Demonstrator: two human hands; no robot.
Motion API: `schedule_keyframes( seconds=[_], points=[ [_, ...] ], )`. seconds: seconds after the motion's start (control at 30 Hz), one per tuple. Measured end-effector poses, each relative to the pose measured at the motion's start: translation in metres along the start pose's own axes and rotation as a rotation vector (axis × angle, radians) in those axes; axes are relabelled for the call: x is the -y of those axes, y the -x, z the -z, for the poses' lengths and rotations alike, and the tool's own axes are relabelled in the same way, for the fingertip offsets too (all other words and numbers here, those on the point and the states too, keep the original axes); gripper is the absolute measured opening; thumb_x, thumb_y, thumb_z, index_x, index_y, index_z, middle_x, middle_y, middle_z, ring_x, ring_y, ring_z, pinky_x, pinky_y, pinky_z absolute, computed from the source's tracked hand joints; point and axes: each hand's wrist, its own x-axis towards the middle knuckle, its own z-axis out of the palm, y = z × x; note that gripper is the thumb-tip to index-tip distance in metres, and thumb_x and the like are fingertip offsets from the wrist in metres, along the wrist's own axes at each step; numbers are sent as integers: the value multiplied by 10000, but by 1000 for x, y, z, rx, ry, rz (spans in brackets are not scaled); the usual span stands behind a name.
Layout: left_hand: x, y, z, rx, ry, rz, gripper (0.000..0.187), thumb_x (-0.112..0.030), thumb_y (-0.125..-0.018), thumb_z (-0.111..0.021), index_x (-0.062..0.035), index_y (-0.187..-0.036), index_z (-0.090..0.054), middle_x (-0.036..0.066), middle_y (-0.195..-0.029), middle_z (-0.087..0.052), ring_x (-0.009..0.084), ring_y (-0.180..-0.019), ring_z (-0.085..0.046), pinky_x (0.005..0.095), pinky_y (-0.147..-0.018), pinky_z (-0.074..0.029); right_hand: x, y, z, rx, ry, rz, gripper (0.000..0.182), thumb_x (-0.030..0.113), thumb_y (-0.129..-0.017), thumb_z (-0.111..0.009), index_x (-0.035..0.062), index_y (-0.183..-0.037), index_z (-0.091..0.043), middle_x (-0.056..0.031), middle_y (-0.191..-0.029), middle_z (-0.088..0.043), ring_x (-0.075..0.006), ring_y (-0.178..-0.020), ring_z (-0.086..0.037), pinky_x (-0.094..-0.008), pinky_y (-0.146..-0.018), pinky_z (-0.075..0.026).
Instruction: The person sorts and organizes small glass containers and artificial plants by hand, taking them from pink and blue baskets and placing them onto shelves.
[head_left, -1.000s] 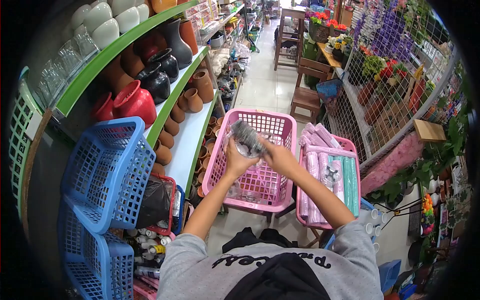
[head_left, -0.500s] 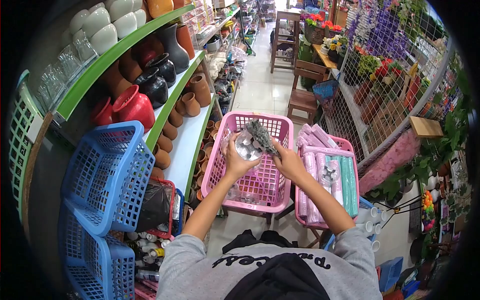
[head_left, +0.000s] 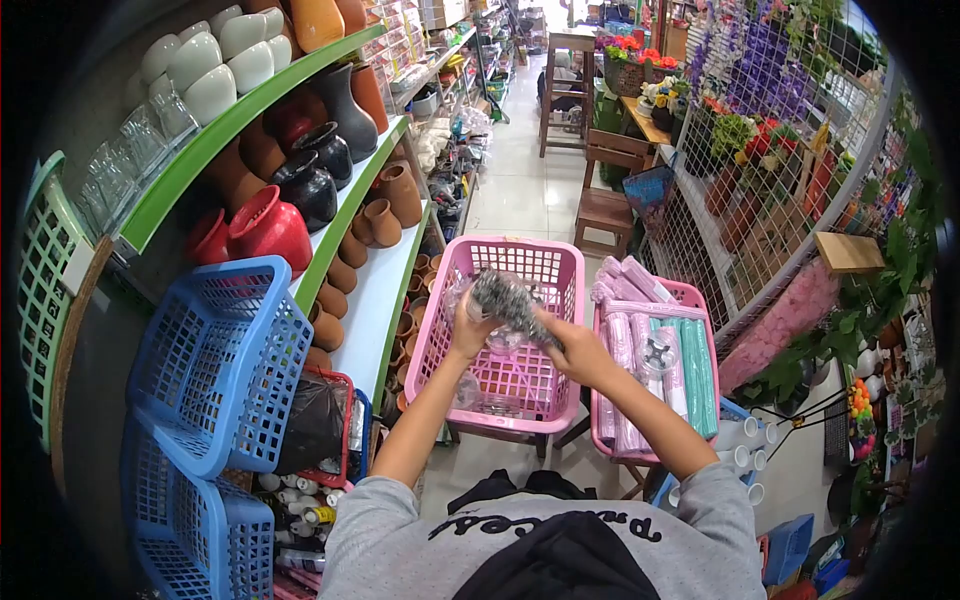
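Shop aisle (head_left: 510, 195): gripping clear item (head_left: 478, 306) in left hand (head_left: 470, 328), pinching grey brush (head_left: 510, 300) in right hand (head_left: 583, 352), near right edge of pink basket (head_left: 572, 285).

dark script (head_left: 478, 522) on grey shirt (head_left: 400, 550), below right hand's (head_left: 582, 352) grip, partly covered, "cess" readable

A dark stool (head_left: 500, 433) is holding up a pink basket (head_left: 510, 422), which is hiding most of its top. Just beside it, a wooden stand (head_left: 637, 481) is carrying a second pink basket (head_left: 620, 454).
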Motion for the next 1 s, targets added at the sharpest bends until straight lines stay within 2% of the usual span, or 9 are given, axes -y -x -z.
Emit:
schedule_keyframes(
  seconds=[0.17, 0.2, 0.27, 0.43, 0.53, 0.67, 0.8, 0.9, 1.0],
  points=[
    [21, 2, -13, -126, 334, 104, 801, -525, -731, -709, -32, -1298, -431, 90, -1245, -519, 194, -1141, -521, 368, -996, -412, 1, -21, 6, -17, -190, -327, 613, 63, -773, -584, 173, -1355, -428, -204, -1001, -636, -364, -887, -631, -421, -770, -513],
    [20, -1, -14, -118, 389, 155, 841, -575, -711, -697, -46, -1306, -425, 83, -1249, -514, 197, -1148, -512, 371, -1001, -405, 8, -15, -3, -187, -104, 30, 614, 72, -773, -585, 175, -1356, -422, -209, -980, -633, -377, -860, -625, -428, -752, -515],
    [14, 1, -23, -94, 468, 151, 894, -677, -680, -642, -83, -1311, -422, 66, -1242, -518, 205, -1157, -497, 377, -1012, -387, 14, -9, -4, 3, -51, -11, 603, 73, -782, -578, 136, -1358, -412, -219, -991, -629, -386, -869, -622, -418, -777, -507],
    [16, -6, -25, -145, 662, 146, 757, -614, -769, -612, -99, -1296, -438, 65, -1243, -521, 207, -1162, -488, 379, -1041, -347, 23, -24, -6, 10, -140, -163, 579, 70, -800, -572, 124, -1355, -415, -210, -992, -636, -379, -874, -629, -400, -789, -504],
    [7, 3, -14, -160, 479, 198, 583, -364, -830, -584, -91, -1316, -415, 31, -1259, -517, 135, -1130, -495, 318, -965, -371, 17, -25, -5, -106, -270, -346, 476, 123, -865, -553, 77, -1326, -449, -216, -1035, -644, -283, -886, -661, -356, -817, -484],
    [2, 8, -10, -51, 573, 173, 635, -409, -835, -582, -109, -1356, -379, 43, -1272, -506, 150, -1121, -498, 306, -918, -408, -7, -23, -6, -135, -293, -231, 492, 162, -871, -566, 6, -1318, -431, -238, -1210, -556, -372, -1087, -571, -370, -932, -442],
    [-4, 6, -3, -76, 639, 330, 749, -579, -810, -602, -98, -1342, -385, 67, -1278, -500, 180, -1108, -502, 334, -957, -410, 10, -22, 9, -93, -323, -237, 480, 148, -867, -562, 21, -1314, -442, -237, -1210, -554, -375, -1060, -582, -381, -906, -457],
    [-8, -6, 3, -81, 484, 373, 730, -567, -815, -600, -89, -1327, -395, 71, -1267, -503, 193, -1097, -509, 365, -978, -404, 12, -15, 9, -75, -219, -221, 518, 125, -840, -570, 85, -1337, -430, -233, -1119, -597, -389, -962, -610, -408, -837, -487],
    [1, -4, -9, -99, 607, 257, 650, -530, -841, -586, -81, -1283, -425, 79, -1232, -524, 201, -1095, -519, 366, -996, -398, 21, -9, -1, -71, 22, -10, 608, 111, -796, -579, 207, -1367, -393, -199, -845, -631, -401, -763, -607, -450, -694, -501]
  ],
)
